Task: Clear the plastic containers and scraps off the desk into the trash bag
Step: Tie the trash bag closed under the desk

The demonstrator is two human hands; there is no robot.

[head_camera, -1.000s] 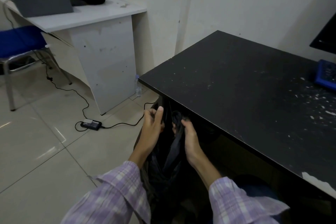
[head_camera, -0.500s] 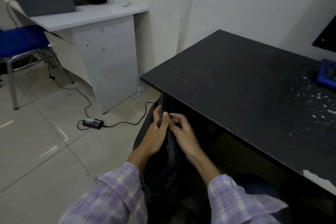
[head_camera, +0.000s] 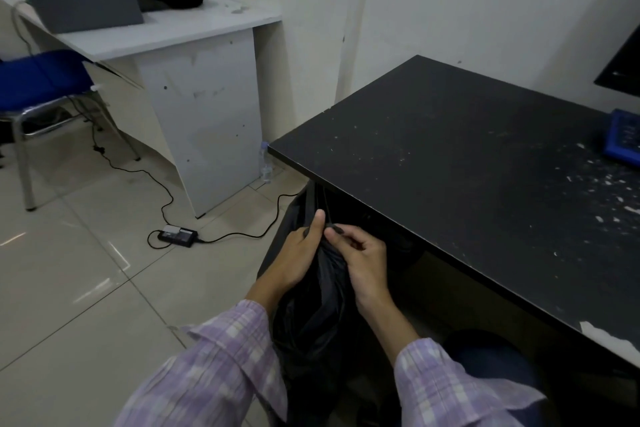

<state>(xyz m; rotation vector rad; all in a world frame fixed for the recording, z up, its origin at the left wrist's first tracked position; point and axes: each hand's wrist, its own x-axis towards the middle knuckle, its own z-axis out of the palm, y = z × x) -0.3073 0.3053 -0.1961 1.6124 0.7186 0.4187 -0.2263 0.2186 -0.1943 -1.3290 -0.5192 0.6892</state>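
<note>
both hands, left point(head_camera: 298, 253) and right point(head_camera: 363, 253), are pinching the gathered neck of the black bag point(head_camera: 318, 308) just below the desk point(head_camera: 467, 166) edge, so clearing looks nearly done, only white flecks point(head_camera: 609, 191) lingering on the desk.

The black flat counter point(head_camera: 467, 156) edge overhangs both hands point(head_camera: 332, 253) closely; the open tiled floor point(head_camera: 86, 288) to the left lies free.

Black desk point(head_camera: 450, 166): top scuffed, flecked with pale scraps point(head_camera: 602, 191), thickest far right of the grip; a blue item point(head_camera: 623, 139), possibly a keyboard, at the right edge. Tiled floor point(head_camera: 86, 288) left of the grip: 1 power adapter point(head_camera: 177, 236) with cable, 1 clear bottle point(head_camera: 266, 163) beyond.
</note>
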